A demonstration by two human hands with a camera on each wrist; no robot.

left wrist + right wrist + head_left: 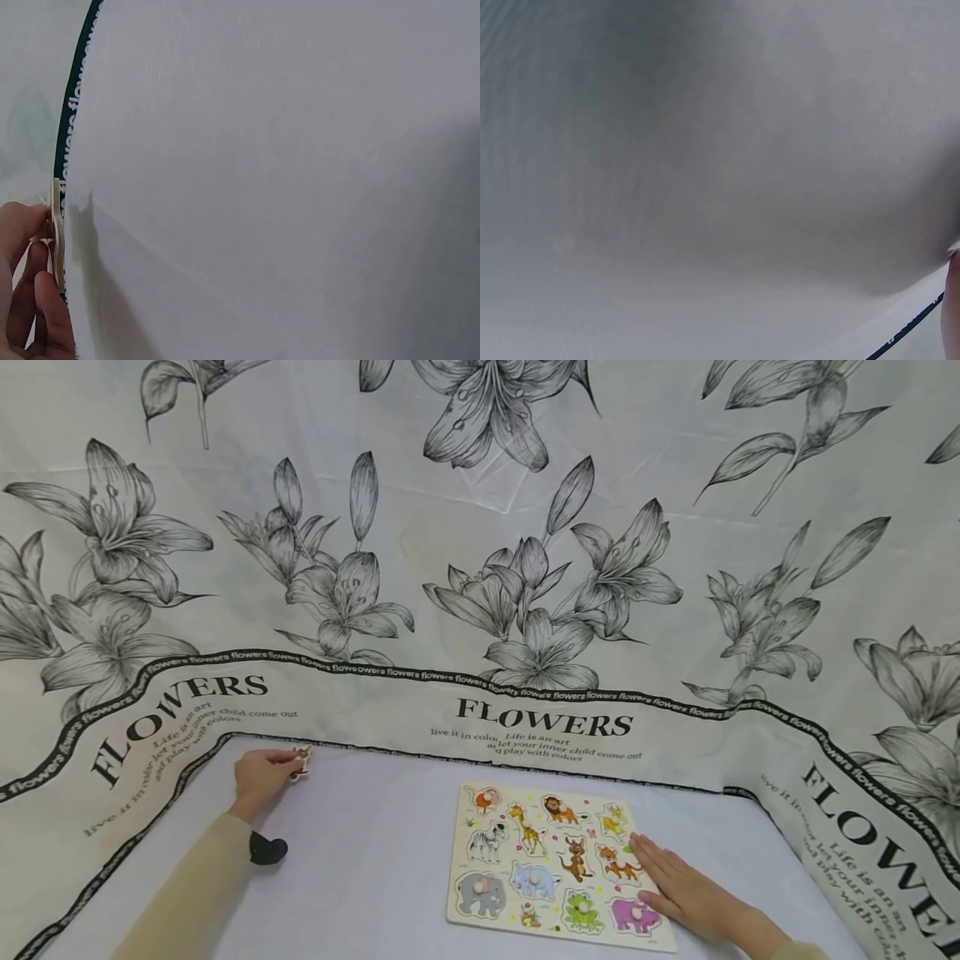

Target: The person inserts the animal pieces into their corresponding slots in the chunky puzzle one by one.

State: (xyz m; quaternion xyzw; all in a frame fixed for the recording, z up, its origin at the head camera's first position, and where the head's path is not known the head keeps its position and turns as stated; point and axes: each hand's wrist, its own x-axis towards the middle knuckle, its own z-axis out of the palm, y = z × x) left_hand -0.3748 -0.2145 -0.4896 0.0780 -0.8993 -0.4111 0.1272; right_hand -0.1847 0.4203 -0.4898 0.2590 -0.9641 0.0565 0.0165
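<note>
My left hand (258,779) pinches a small wooden puzzle piece (302,763) with a brown animal on it, near the back left of the table. In the left wrist view that piece (57,236) shows edge-on, with thumb and fingertips at its knob side. A wooden animal puzzle board (504,875) lies right of the middle. Fingers straight, my right hand (693,889) rests along the board's right edge, close to the tiger and the purple hippo. Several animal pieces with knobs sit in the board, among them a grey elephant (481,895) and a green frog (582,912).
A white cloth (360,860) covers the table. Behind it and at both sides hangs a flower-printed curtain (540,727), its black-lined lower edge meeting the table. A black wrist device (267,849) sticks out at the left sleeve.
</note>
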